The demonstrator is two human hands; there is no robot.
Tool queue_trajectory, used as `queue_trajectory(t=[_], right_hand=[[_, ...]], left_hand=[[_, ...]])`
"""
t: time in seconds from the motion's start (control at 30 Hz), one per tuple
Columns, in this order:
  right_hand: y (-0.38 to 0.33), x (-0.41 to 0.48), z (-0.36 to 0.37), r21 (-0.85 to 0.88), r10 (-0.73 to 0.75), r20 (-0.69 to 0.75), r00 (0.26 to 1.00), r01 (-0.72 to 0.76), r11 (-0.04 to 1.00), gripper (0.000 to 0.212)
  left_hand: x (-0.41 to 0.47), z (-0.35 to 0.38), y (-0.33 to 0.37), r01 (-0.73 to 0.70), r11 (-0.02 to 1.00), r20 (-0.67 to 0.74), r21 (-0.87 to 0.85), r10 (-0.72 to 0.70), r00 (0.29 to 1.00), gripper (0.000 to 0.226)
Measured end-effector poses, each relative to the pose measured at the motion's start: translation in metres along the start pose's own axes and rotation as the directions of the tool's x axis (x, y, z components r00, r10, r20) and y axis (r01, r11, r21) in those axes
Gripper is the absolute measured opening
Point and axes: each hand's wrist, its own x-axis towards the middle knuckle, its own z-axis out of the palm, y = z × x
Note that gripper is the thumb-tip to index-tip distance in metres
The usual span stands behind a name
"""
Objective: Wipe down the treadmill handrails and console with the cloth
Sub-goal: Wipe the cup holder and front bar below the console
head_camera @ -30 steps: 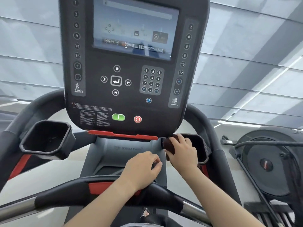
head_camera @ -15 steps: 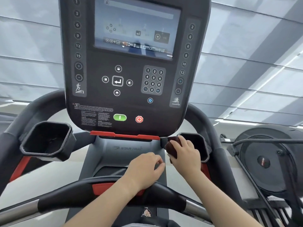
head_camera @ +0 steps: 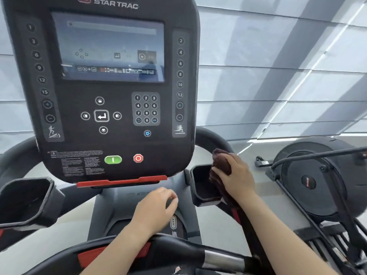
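A second exercise machine [head_camera: 317,181] is seen at the right, with a large dark round housing and a small red mark at its hub. Pale grey window blinds [head_camera: 278,66] are seen behind, crossed by diagonal shadows.

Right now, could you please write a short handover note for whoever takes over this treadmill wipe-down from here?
Right hand: closed on the dark red cloth, pressing it against the outer rim of the right cup holder, where the right handrail curves up behind it.
Left hand: holds nothing, fingers loosely curled, above the front crossbar and below the console.
Done: cannot be judged from this view; no surface looks visibly wet or wiped.
Left: probably the console face and screen, left cup holder, left handrail and front crossbar.
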Motion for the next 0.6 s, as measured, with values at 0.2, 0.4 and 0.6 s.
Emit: queue_trajectory(t=[0.2, 0.4, 0.6], right_hand=[[0.016, 0.020, 0.028, -0.115, -0.030, 0.189, 0.982, 0.053, 0.992, 0.040], [0.022, 0.048, 0.024, 0.042, -0.111, 0.353, 0.929, 0.103, 0.994, 0.039], [0.045, 0.004, 0.024, 0.082, -0.176, 0.170, 0.969, 0.164, 0.983, 0.036]], left_hand=[[0.002, 0.003, -0.009, 0.052, 0.999, 0.017, 0.013, -0.052, 0.998, 0.015], [0.007, 0.006, -0.008, 0.100, 0.994, 0.049, 0.040, -0.102, 0.994, 0.012], [0.008, 0.007, -0.010, 0.157, 0.987, 0.042, 0.041, -0.159, 0.986, 0.013]])
